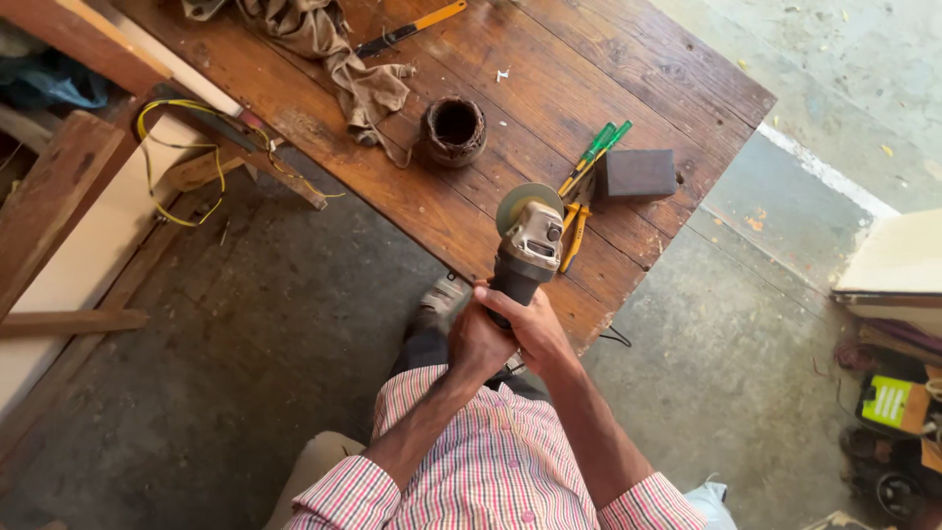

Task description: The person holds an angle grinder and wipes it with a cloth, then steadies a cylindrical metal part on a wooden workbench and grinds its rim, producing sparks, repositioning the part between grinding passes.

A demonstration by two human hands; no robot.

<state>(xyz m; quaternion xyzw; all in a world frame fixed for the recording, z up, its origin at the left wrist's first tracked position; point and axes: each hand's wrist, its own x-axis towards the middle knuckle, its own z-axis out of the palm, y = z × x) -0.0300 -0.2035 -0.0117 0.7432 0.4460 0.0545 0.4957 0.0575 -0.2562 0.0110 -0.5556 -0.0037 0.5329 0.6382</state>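
While raised over the near edge of the worn brown plank table (pixel 628 88), grey-and-black angle grinder with round disc (pixel 527 240) gripped by both hands: left hand (pixel 478 344) and right hand (pixel 535 329) wrapped tight round its black body. Just right: yellow-handled pliers (pixel 574 231), green screwdrivers (pixel 594 152), dark rectangular block (pixel 638 175). Farther left: rusty round motor winding (pixel 453 130), crumpled tan rag (pixel 334 49).

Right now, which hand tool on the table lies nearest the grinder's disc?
The yellow-handled pliers, right beside the grinder; the green screwdrivers lie farther up.
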